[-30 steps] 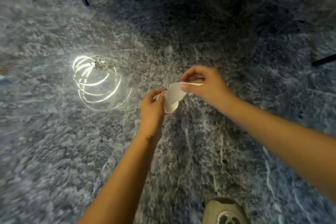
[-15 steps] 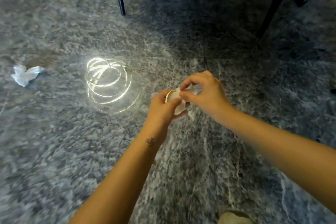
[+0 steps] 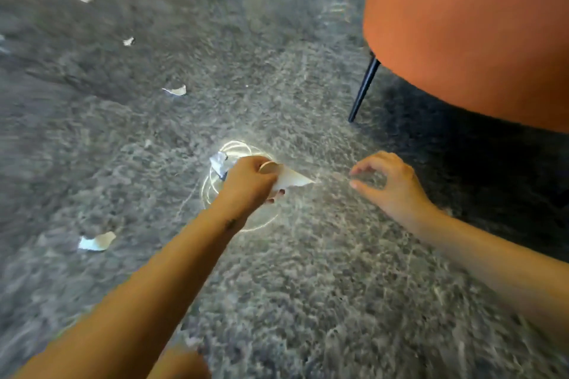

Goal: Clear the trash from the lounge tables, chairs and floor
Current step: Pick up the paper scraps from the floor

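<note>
My left hand (image 3: pixel 249 178) grips a bundle of white paper scraps (image 3: pixel 289 178) above the grey marbled floor; a pointed piece sticks out to the right of the fist. Just behind that hand a crumpled white scrap (image 3: pixel 219 163) lies on the floor. My right hand (image 3: pixel 388 183) hovers to the right of the bundle, apart from it, fingers loosely curled and holding nothing. More torn paper pieces lie on the floor at the left (image 3: pixel 97 241), at mid left (image 3: pixel 177 90) and several small ones farther back (image 3: pixel 128 41).
An orange upholstered chair (image 3: pixel 468 24) stands at the upper right on a thin black leg (image 3: pixel 363 89), with dark shadow beneath it. A bright ring-shaped light reflection (image 3: pixel 246 224) glints on the floor under my left hand.
My right hand has let go of the paper and moved off to the right. The left hand keeps the bundle. The view has swung up, showing the orange chair and more scraps.
</note>
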### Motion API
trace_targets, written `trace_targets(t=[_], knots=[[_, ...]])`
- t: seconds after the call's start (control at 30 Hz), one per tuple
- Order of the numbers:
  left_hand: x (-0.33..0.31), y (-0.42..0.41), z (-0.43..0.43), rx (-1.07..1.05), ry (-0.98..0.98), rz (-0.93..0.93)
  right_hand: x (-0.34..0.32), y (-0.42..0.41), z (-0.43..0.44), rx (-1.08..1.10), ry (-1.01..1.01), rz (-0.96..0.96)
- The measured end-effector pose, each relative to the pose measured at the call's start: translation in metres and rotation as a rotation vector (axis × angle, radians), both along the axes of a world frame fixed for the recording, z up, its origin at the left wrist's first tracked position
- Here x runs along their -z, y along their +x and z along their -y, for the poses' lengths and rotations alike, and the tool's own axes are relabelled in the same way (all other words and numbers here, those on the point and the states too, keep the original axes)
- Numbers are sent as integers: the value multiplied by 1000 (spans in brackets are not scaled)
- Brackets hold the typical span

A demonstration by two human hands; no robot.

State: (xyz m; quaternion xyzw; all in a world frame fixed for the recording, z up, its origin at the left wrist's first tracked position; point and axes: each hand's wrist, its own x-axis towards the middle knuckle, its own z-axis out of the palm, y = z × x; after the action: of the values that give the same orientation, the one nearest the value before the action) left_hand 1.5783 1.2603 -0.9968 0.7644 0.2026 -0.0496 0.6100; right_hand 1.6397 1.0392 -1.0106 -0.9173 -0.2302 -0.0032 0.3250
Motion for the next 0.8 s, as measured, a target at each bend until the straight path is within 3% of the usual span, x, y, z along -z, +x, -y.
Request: trace_targets(t=[0.23,0.43,0.7,0.8], knots=[[10,-60,-124,-229,45,-78,-16,2,-104,-199,-100,-57],[46,-69,-166,-446,19,-91,60,47,-196,-285,-76,-138],[78,-104,-211,-633,38,-168,149,92,-278,-357,-315,-184],[86,-108,-213,-707,-44,-152,168,105,-295,-373,-421,-193]])
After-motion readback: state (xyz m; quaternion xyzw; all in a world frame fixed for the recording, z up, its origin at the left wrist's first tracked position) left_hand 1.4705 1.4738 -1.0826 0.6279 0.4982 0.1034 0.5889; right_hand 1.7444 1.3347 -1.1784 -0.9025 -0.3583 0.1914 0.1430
